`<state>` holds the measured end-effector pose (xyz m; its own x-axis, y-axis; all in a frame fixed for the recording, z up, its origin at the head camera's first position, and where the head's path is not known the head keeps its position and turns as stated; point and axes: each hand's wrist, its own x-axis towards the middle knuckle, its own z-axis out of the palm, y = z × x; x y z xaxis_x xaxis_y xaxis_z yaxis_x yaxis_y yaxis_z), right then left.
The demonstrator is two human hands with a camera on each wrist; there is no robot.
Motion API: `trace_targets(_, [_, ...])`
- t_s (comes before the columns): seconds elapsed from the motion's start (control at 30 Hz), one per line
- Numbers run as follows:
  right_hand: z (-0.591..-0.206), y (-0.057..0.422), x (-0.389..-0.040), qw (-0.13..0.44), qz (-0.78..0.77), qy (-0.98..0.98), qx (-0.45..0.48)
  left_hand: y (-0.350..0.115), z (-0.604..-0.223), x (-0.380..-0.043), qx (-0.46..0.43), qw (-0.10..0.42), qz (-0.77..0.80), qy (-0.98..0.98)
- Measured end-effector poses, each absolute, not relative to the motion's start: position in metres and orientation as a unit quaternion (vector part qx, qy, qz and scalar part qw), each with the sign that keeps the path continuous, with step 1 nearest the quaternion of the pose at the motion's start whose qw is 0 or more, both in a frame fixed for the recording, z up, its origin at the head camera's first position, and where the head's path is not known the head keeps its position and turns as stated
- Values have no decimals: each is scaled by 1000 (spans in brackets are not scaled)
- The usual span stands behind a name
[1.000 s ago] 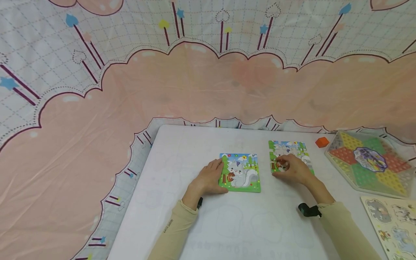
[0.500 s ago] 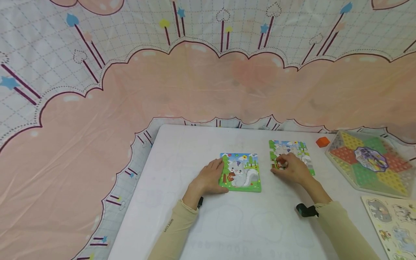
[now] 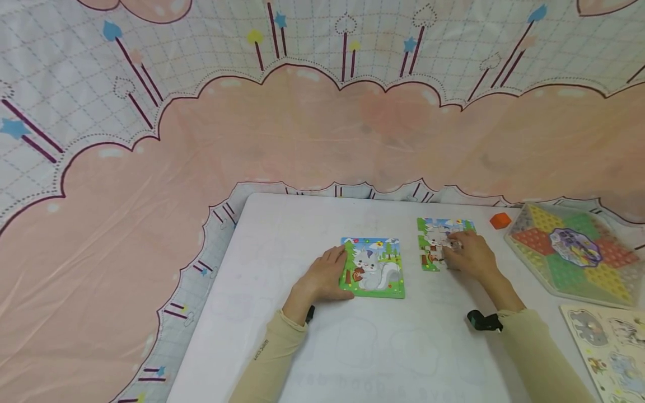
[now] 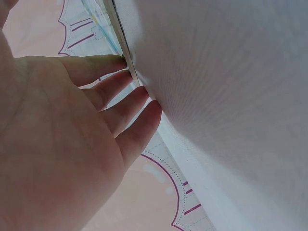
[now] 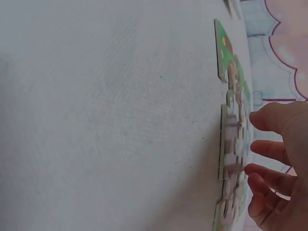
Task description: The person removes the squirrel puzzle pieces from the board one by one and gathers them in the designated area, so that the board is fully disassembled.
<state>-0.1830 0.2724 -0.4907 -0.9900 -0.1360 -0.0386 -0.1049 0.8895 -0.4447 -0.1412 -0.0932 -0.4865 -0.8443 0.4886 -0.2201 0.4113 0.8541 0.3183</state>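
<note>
A square picture board showing a grey squirrel with a nut lies flat on the white table. My left hand rests at its left side, thumb by the lower edge; the left wrist view shows straight fingers against a thin edge. To the right lies a jigsaw puzzle with a similar squirrel picture, its pieces loosely laid out with gaps. My right hand covers its right part, fingertips at the pieces. From the right wrist, the fingers are spread above the puzzle with nothing between them.
An orange block sits behind the right hand, beside a clear lidded box of coloured patterned pieces. A wooden animal board lies at the lower right. Patterned cloth hangs behind the table.
My right hand has shifted right from the puzzle's lower-left piece to its right part, uncovering the left pieces. The left hand and picture board have stayed put.
</note>
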Motion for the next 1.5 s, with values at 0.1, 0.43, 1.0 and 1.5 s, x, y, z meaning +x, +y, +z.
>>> trace_targets(0.1, [-492, 273, -184, 38, -223, 972, -61, -94, -486, -142, 235, 149, 134, 951])
trace_targets(0.43, [-495, 274, -183, 37, -220, 973, -61, -94, -488, -141, 238, 144, 131, 952])
trace_targets(1.0, [-493, 277, -174, -9, -252, 967, -39, -94, -488, -141, 239, 147, 136, 950])
trace_targets(1.5, [-493, 278, -176, -4, -252, 967, -40, -94, -486, -141, 237, 151, 141, 949])
